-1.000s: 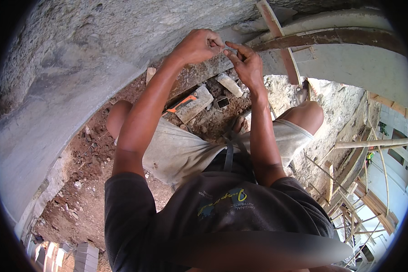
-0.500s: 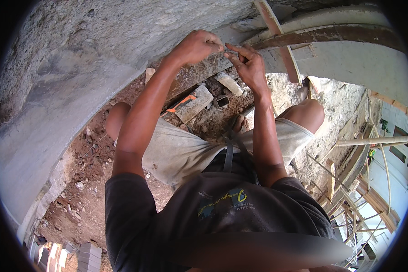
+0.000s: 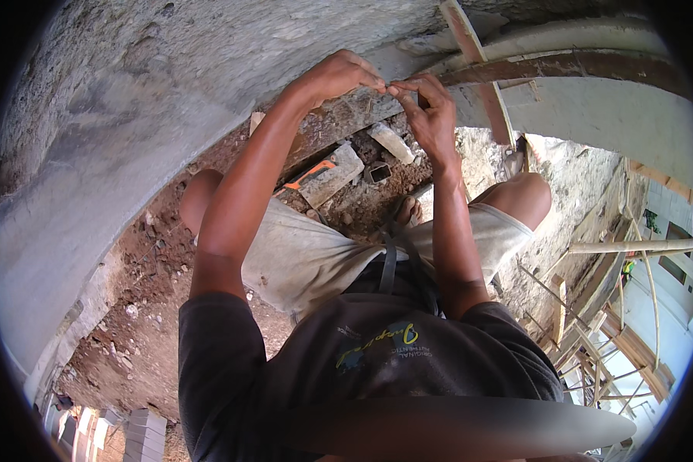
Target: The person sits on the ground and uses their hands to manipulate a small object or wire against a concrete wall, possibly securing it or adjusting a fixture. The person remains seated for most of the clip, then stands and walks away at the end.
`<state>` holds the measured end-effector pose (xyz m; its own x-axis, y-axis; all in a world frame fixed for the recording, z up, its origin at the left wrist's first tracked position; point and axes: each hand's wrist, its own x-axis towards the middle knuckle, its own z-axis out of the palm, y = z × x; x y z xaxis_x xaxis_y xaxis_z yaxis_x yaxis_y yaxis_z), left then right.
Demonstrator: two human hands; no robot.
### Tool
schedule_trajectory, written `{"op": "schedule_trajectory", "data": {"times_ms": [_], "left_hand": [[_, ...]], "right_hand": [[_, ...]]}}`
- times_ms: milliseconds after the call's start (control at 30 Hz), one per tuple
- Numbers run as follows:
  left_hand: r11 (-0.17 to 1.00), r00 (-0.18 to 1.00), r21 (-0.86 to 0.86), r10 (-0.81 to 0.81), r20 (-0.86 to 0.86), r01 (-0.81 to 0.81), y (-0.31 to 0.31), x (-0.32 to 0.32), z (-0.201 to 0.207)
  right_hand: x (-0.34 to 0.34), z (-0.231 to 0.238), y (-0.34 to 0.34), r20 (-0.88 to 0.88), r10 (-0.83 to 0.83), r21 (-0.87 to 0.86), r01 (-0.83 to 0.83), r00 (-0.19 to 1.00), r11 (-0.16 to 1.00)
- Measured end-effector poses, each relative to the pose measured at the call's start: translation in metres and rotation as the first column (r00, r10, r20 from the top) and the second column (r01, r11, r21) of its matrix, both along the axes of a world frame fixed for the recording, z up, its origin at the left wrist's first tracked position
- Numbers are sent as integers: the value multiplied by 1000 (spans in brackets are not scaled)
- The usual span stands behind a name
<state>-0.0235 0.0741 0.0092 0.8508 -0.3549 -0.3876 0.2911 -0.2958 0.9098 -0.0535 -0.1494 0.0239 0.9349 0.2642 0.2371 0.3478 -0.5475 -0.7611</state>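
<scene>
My left hand (image 3: 340,77) reaches forward over a board along the base of the concrete wall, its fingertips pressed together in a pinch. Facing it, my right hand (image 3: 431,114) has its thumb and index finger pinched as well. The fingertips of both hands meet. Whatever sits between them is too small to make out. Below the hands lies a grey block (image 3: 340,171), with an orange-and-black handled tool (image 3: 311,175) against it. A second, smaller pale block (image 3: 391,143) rests near my right wrist, and a square hollow tube end (image 3: 377,172) shows beside it.
A rough concrete wall (image 3: 131,100) curves along the left and front. A wooden batten (image 3: 496,112) crosses a long dark plank (image 3: 554,66) at the front right. Reddish rubble soil (image 3: 146,308) lies to my left. Timber poles (image 3: 631,246) stand at far right.
My fingertips have come together from slightly apart. The right index finger, stretched out before, is now bent to the thumb. Both hands have shifted a little to the right.
</scene>
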Motion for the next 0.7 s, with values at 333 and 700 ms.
{"op": "schedule_trajectory", "data": {"times_ms": [333,700], "left_hand": [[984,975,84,-170,144,159,5,-7,9],[955,915,297,-137,378,20,-14,-22,15]], "right_hand": [[-8,3,6,-205,-100,74,117,974,990],[7,-12,-11,-734,219,539,355,643,764]]}}
